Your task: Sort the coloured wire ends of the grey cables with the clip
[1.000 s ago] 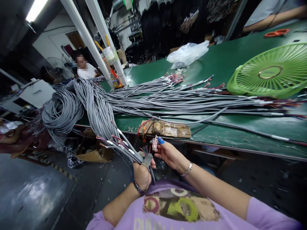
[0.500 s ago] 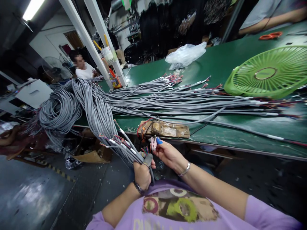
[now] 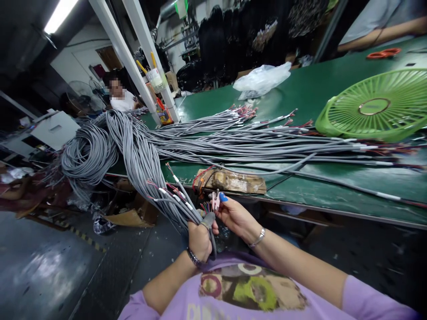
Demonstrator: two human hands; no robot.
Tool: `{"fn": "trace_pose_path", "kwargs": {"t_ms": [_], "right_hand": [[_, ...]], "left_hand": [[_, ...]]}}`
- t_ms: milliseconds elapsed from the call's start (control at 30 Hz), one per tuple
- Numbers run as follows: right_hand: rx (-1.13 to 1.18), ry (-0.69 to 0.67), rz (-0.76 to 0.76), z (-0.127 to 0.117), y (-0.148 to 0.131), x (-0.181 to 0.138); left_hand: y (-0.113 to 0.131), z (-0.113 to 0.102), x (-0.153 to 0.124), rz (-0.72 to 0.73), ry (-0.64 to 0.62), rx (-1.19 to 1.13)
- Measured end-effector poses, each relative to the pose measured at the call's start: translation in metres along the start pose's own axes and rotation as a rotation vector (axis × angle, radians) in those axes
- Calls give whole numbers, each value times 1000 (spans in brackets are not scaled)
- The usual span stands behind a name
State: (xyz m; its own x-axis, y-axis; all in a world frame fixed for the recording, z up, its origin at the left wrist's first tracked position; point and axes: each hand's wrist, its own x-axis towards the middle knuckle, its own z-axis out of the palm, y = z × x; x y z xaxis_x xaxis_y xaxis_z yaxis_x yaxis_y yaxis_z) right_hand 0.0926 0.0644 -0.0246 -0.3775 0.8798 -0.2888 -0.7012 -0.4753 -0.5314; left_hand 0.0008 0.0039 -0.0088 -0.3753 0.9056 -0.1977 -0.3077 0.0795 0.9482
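My left hand (image 3: 199, 241) is closed around grey cables (image 3: 183, 212) near their stripped ends, a grey cover on its thumb. From its grip a fan of thin coloured wires (image 3: 206, 206) sticks up. My right hand (image 3: 236, 217) pinches a small pale pink clip (image 3: 216, 201), which looks like a clothes peg, right beside those wires; whether it touches them I cannot tell. Blue tape or a finger cover (image 3: 223, 197) wraps one right fingertip. Other cable ends with white sleeves (image 3: 176, 190) lie over the held bundle.
Long grey cables (image 3: 233, 146) stretch across the green table (image 3: 333, 184). A worn wooden block (image 3: 233, 180) sits at its front edge. Behind are a green fan (image 3: 373, 106), a plastic bag (image 3: 262, 80) and orange scissors (image 3: 383, 53). A person (image 3: 122, 98) is at the far left.
The whole view has shifted slightly, so the scene sits a little further right and lower. Both hands keep their grips, the clip still beside the coloured wires.
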Motion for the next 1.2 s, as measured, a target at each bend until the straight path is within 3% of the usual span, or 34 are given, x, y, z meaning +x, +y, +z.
{"fn": "trace_pose_path", "kwargs": {"t_ms": [533,767,900,1067,1200], "right_hand": [[31,8,101,2,-3,-5],[15,13,210,-7,-5,-12],[-107,-91,252,-16,1,-21],[-321,-222,189,-8,4,-32],[-420,-136,84,-5,4,-30]], "left_hand": [[2,-4,-7,-23,15,-19],[2,-20,-18,-26,10,-43],[3,-24,-19,-30,33,-60],[1,-21,-17,12,5,-37],[0,-20,-18,7,-27,-50]]}}
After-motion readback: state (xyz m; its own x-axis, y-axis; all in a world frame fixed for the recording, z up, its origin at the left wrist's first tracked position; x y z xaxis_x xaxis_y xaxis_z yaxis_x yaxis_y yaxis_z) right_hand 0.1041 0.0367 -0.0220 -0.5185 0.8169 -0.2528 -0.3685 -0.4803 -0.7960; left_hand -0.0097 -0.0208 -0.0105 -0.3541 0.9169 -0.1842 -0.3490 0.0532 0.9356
